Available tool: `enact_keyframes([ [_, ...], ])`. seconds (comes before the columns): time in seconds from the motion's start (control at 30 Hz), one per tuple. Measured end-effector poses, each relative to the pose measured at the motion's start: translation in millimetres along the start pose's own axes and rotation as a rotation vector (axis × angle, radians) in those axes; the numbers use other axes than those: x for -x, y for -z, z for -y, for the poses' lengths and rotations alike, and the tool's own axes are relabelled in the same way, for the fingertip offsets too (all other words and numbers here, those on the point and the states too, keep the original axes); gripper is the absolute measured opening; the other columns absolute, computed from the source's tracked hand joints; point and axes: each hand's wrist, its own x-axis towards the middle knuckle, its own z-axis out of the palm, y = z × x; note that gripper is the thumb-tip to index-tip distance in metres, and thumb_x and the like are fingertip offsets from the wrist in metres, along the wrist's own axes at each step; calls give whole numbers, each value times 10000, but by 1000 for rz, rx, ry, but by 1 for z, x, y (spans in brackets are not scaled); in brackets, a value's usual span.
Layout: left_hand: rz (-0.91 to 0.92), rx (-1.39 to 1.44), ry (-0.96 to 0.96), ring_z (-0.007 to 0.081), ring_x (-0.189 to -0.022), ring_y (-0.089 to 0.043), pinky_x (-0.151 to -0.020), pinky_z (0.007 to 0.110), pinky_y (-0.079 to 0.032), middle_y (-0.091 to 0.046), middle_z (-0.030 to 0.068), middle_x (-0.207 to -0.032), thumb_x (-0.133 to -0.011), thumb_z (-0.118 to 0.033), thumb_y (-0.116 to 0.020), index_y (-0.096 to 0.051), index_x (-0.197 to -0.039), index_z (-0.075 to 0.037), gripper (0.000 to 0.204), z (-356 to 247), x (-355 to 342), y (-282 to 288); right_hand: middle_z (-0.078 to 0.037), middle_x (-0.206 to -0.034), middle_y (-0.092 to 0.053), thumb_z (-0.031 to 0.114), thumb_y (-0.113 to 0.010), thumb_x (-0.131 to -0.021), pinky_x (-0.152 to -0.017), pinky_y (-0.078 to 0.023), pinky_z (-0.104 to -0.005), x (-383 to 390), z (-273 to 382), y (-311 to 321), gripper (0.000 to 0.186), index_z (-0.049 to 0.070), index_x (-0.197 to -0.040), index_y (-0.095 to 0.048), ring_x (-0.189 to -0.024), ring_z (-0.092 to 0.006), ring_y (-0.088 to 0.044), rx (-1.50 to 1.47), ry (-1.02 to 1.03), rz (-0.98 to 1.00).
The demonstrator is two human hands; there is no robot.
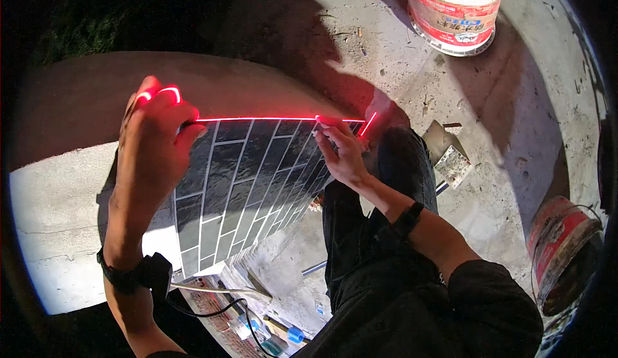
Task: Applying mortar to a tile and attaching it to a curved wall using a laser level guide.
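Observation:
A panel of dark grey brick-shaped tiles (225,159) with pale joints covers the wall face, and a bright red laser line runs along its top edge. At the left end of that edge, my left hand (154,132) is closed, with the laser light across its knuckles. A small dark bit shows by its thumb, too hidden to name. My right hand (344,155) is at the top edge farther right, thumb and fingers pinched close together. A small whitish speck shows at its fingertips; I cannot make out what it is.
A red and white bucket (454,17) with a flat tool on top stands at the far right. Another red bucket (560,248) leans near the right edge. A trowel-like plate (452,167) lies by my leg. A cable (222,310) hangs from the device on my left wrist.

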Motion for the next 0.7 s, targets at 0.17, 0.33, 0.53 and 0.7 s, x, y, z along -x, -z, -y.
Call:
enact_keyframes([
  [0.17, 113, 101, 113, 360, -970, -604, -854, 474, -487, -631, 149, -853, -707, -45, -824, -690, -837, -10, 190, 1, 0, 1, -165, -1127, -634, 89, -670, -945, -915, -495, -438, -4, -7, 2, 118, -11, -1003, -644, -1046, -373, -621, -24, 28, 49],
  [0.33, 89, 129, 75, 366, -910, -604, -818, 480, -483, -617, 162, -828, -722, -11, -798, -665, -836, 1, 176, 3, -1, -4, -167, -1071, -639, 73, -663, -934, -903, -490, -443, -4, -17, 7, 91, -6, -972, -641, -1031, -369, -615, 51, 83, 78],
  [0.53, 98, 174, 96, 369, -882, -594, -754, 476, -478, -598, 165, -805, -732, 5, -786, -635, -835, 9, 183, 4, -2, -4, -130, -1059, -677, 61, -666, -957, -882, -511, -375, -7, -18, 6, 129, 2, -1072, -669, -1001, -292, -662, 98, 75, 52],
  [0.7, 90, 184, 92, 364, -875, -591, -737, 479, -471, -591, 163, -799, -736, 9, -779, -622, -823, 13, 180, 4, -1, -7, -124, -1064, -675, 57, -668, -959, -826, -526, -347, -8, -16, 5, 122, 4, -1069, -675, -949, -263, -674, 22, 90, 44],
])
